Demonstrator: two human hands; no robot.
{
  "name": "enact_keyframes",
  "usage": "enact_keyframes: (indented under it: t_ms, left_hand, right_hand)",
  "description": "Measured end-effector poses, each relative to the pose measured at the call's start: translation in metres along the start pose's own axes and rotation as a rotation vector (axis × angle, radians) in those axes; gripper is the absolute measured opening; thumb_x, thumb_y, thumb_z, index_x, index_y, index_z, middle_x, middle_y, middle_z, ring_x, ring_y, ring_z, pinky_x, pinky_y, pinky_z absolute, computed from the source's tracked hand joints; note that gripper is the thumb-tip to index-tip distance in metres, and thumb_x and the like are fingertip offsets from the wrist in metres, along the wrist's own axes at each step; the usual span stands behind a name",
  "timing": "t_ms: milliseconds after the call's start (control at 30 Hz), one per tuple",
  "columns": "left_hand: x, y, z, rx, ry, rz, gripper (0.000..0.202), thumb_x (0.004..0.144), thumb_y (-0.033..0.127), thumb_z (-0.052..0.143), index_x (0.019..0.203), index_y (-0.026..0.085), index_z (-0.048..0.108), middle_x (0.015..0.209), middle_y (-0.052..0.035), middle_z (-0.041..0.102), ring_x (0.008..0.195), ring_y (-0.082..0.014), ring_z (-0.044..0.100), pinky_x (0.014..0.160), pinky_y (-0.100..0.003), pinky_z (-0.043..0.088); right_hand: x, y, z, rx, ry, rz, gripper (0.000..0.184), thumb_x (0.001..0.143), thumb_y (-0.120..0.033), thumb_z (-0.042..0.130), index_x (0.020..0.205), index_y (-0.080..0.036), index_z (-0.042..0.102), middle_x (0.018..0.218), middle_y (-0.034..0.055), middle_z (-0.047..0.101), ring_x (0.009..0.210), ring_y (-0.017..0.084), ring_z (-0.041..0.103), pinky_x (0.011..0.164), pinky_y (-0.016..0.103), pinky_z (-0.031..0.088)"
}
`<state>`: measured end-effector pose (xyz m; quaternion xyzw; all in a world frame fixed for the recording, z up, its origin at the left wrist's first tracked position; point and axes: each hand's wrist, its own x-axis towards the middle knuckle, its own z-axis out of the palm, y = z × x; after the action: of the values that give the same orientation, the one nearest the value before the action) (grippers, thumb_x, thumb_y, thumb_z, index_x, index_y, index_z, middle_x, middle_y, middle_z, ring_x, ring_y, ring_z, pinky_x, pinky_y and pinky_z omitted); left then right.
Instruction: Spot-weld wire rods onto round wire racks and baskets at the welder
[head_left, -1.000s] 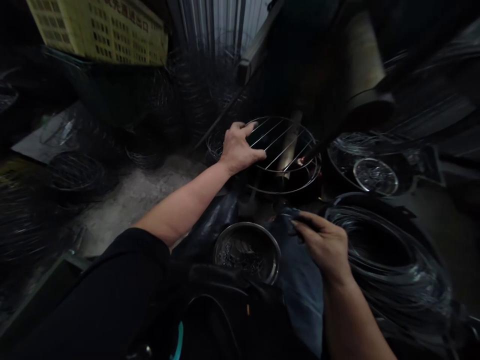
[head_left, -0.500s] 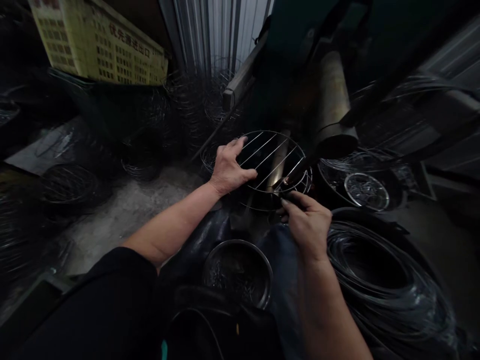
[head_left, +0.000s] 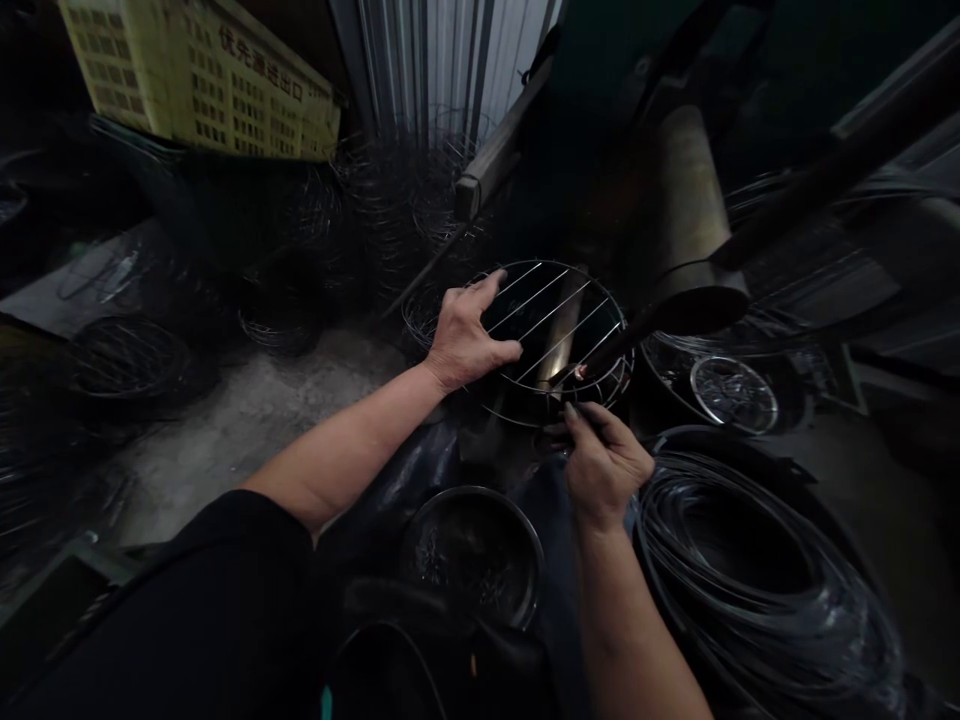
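Note:
A round wire rack (head_left: 534,318) with parallel bars lies across the welding electrodes, a brass-coloured rod (head_left: 561,335) below and a dark arm with a bright tip (head_left: 580,371) at its near rim. My left hand (head_left: 469,335) grips the rack's left edge, thumb and fingers apart over the rim. Just below the near rim, my right hand (head_left: 604,455) is closed in a pinch; what its fingertips hold is too dark and small to make out. Between my knees sits a round metal bowl (head_left: 532,540) containing small metal wire pieces.
A large coil of wire (head_left: 840,600) lies at the right, with a round wire piece (head_left: 733,393) in a basin behind it. A thick metal cylinder (head_left: 694,200) hangs over the right side. A yellow crate (head_left: 262,100) stands at the back left, near stacked wire rings (head_left: 375,215).
My right hand has drawn down slightly from the rack's near rim. My left hand keeps its hold on the left edge. The view has shifted a little.

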<state>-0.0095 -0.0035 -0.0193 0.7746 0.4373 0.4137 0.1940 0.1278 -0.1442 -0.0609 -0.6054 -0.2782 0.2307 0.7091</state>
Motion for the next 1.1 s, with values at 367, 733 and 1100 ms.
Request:
enact_keyframes:
  t_ms: [367, 733, 1100]
  left_hand:
    - [0.011, -0.001, 0.005, 0.012, -0.023, -0.038, 0.089, 0.053, 0.027, 0.078, 0.138, 0.020, 0.053, 0.125, -0.0064, 0.067, 0.118, -0.0291, 0.057, 0.104, -0.042, 0.043]
    - [0.019, 0.002, 0.007, -0.022, -0.060, -0.085, 0.086, 0.053, 0.023, 0.078, 0.135, 0.017, 0.056, 0.122, -0.0068, 0.069, 0.114, -0.0280, 0.061, 0.103, -0.039, 0.045]
    - [0.016, -0.003, 0.011, -0.060, -0.058, -0.100, 0.084, 0.054, 0.025, 0.078, 0.135, 0.018, 0.057, 0.117, -0.0071, 0.070, 0.112, -0.0285, 0.064, 0.104, -0.041, 0.047]
  right_hand:
    - [0.011, 0.004, 0.004, 0.011, 0.008, -0.023, 0.024, 0.067, -0.032, 0.080, 0.081, -0.015, 0.073, 0.057, -0.0021, 0.066, 0.044, 0.014, 0.062, 0.043, 0.024, 0.048]
    - [0.018, -0.005, 0.003, 0.008, -0.016, 0.073, 0.026, 0.065, -0.034, 0.080, 0.082, -0.015, 0.073, 0.055, -0.0029, 0.065, 0.043, 0.013, 0.061, 0.041, 0.022, 0.047]
    - [0.017, -0.002, -0.007, -0.144, -0.047, -0.032, 0.023, 0.063, -0.033, 0.080, 0.077, -0.015, 0.075, 0.054, -0.0042, 0.062, 0.040, 0.010, 0.055, 0.043, 0.023, 0.046]
